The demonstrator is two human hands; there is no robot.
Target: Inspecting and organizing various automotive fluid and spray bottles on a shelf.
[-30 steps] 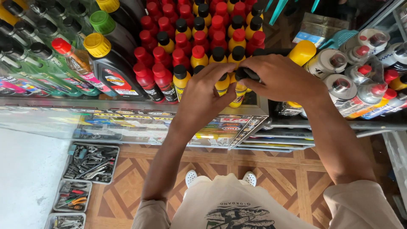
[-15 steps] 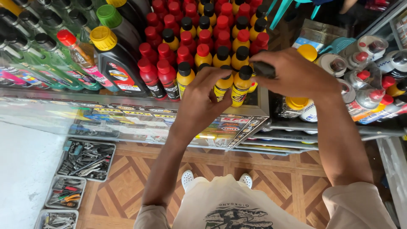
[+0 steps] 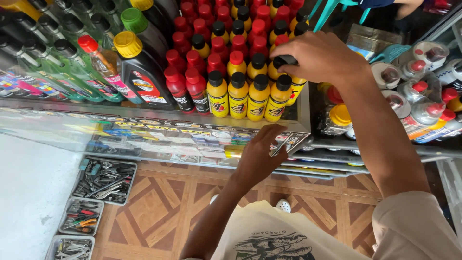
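My right hand (image 3: 320, 58) grips the black cap of a yellow bottle (image 3: 295, 85) at the right end of the rows on a glass counter top (image 3: 159, 123). Beside it stands a front row of yellow bottles with black caps (image 3: 248, 96), and behind them red bottles with red caps (image 3: 192, 79). My left hand (image 3: 262, 154) hangs lower, at the counter's front edge, fingers apart and holding nothing.
Large black oil bottles (image 3: 142, 72) with yellow and green caps and green bottles (image 3: 62, 67) fill the left side. Spray cans and capped containers (image 3: 418, 101) lie on the right. Trays of hand tools (image 3: 103, 178) sit on the tiled floor below.
My left hand has let go of the yellow bottles and dropped to the counter's front edge. My right hand stays on the end bottle's cap. The view has tilted slightly.
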